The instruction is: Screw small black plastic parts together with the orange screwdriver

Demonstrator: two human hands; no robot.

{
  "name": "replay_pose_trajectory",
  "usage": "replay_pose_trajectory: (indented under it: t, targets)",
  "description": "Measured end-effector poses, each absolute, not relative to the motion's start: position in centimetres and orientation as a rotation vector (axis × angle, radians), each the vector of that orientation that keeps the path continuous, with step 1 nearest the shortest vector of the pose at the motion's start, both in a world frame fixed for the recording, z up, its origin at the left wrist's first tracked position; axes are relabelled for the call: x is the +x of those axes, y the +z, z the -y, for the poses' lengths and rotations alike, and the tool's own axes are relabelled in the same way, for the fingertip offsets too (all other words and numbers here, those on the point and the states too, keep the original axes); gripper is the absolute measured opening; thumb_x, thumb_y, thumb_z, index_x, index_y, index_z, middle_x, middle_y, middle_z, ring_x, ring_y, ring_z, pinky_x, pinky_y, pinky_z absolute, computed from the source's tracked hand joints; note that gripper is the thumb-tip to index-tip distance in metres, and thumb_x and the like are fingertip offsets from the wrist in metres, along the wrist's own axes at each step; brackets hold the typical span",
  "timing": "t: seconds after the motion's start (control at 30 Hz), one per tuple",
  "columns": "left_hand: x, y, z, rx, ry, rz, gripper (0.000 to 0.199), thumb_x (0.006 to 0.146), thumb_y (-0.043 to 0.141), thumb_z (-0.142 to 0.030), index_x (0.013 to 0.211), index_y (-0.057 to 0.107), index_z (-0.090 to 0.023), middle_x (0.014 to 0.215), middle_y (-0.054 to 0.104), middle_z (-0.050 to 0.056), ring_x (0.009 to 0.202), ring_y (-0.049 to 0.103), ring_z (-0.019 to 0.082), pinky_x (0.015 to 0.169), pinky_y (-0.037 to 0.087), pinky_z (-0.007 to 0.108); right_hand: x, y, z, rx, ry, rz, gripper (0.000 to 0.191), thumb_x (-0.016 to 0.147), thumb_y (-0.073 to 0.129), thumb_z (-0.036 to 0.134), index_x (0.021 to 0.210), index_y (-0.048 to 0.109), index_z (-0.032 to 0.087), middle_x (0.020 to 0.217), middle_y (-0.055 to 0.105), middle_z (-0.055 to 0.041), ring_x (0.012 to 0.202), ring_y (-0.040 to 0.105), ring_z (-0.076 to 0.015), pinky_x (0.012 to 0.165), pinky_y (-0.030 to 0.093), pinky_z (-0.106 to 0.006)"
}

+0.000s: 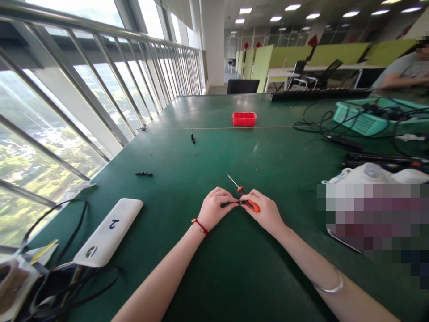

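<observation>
My right hand [264, 211] is closed round the orange and black handle of a screwdriver [248, 198], whose metal shaft points up and to the left. Between the thumb and fingertips of my left hand [216, 206] is a small dark piece [240, 202]; its kind is too small to make out. The right fingertips also meet at this piece, so both hands nearly touch. Beyond them on the green table [187, 188] lie a small black part [192, 138] and a longer black part [144, 173]. A red plastic box [244, 118] stands farther back.
At the left lies a white power bank [109, 232] marked 2, near black cables [67, 241]. A turquoise basket [355, 120] with cables stands at the right, behind a white bag [368, 174]. A metal railing [100, 33] runs along the left. Another person [402, 74] sits far right.
</observation>
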State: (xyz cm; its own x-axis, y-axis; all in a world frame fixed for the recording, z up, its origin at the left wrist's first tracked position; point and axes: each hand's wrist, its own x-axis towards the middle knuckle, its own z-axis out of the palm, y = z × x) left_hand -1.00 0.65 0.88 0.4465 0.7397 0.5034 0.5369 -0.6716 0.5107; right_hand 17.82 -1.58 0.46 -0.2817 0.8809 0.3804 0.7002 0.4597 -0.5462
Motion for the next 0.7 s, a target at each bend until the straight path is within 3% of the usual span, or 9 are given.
replay_pose_trajectory:
  t: [0.7]
  targets:
    - [-0.88, 1.1, -0.4, 2.529, 1.003, -1.17, 0.008, 0.078, 0.062, -0.026, 0.081, 0.069, -0.024, 0.084, 0.068, 0.001, 0.083, 0.057, 0.016, 0.075, 0.046, 0.031, 17.52, 0.55, 1.8, -1.366, 0.291, 2.03, 0.011, 0.08, 0.055, 0.027, 0.088, 0.063, 0.025, 0.081, 0.06, 0.0007, 0.069, 0.06, -0.0119, 0.062, 0.045, -0.022]
